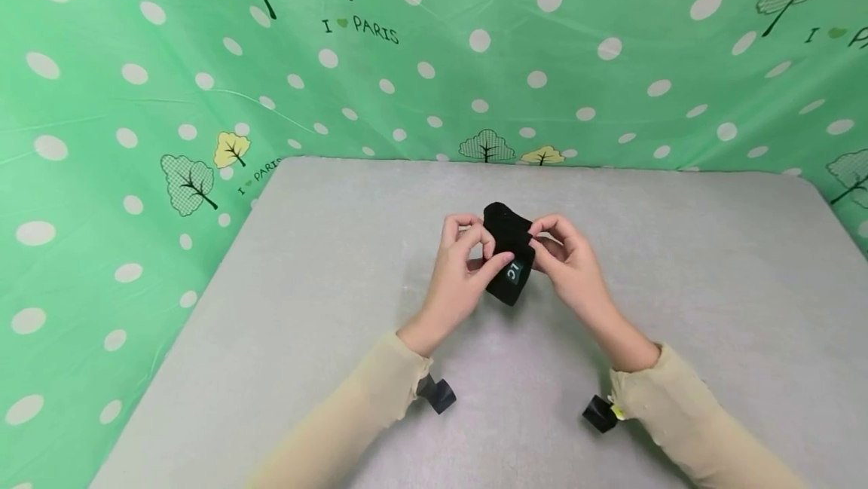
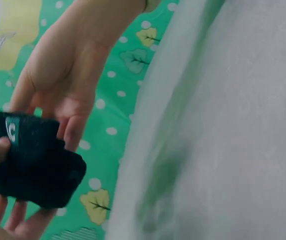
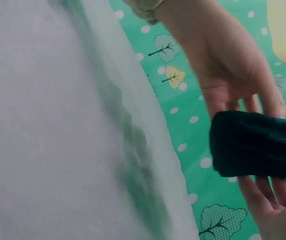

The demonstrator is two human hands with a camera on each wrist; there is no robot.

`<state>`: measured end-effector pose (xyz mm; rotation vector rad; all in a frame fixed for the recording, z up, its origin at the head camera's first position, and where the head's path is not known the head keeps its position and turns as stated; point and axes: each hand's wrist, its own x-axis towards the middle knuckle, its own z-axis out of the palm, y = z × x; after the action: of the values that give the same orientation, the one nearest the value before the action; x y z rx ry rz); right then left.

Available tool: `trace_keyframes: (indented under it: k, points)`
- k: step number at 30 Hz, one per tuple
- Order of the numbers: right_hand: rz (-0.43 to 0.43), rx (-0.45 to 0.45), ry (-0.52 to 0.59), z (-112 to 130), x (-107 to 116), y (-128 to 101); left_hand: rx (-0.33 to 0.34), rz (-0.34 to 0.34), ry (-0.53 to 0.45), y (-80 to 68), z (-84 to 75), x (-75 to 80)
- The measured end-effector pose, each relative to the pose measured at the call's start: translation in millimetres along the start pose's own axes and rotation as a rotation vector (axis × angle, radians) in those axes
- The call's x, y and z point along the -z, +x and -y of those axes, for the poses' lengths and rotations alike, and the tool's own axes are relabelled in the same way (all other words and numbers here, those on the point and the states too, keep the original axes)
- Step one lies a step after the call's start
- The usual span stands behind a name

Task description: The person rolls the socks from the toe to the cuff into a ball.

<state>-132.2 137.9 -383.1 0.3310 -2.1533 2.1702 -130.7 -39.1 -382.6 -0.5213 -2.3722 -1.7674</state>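
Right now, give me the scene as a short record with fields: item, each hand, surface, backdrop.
item: black sock, folded, small pale mark on the near part, held above the table
left hand: pinches the sock's left side, thumb on the front
right hand: grips the sock's right side, fingers curled at its upper edge
surface: grey table
backdrop: green cloth with white dots, trees and "I PARIS" print
sleeves: beige, on both arms
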Motion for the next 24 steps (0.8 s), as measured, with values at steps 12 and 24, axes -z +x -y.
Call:
trace_keyframes:
  k: [12,24]
  points:
    - [-0.138,0.095,-0.235,0.9,-5.7,-5.8,-0.207,-0.006,0.677,-4.5,-9.6,-10.3]
    - [-0.19,0.154,-0.353,0.0,-2.7,-8.6,-0.095,0.116,0.429,2.5,-12.3,3.4]
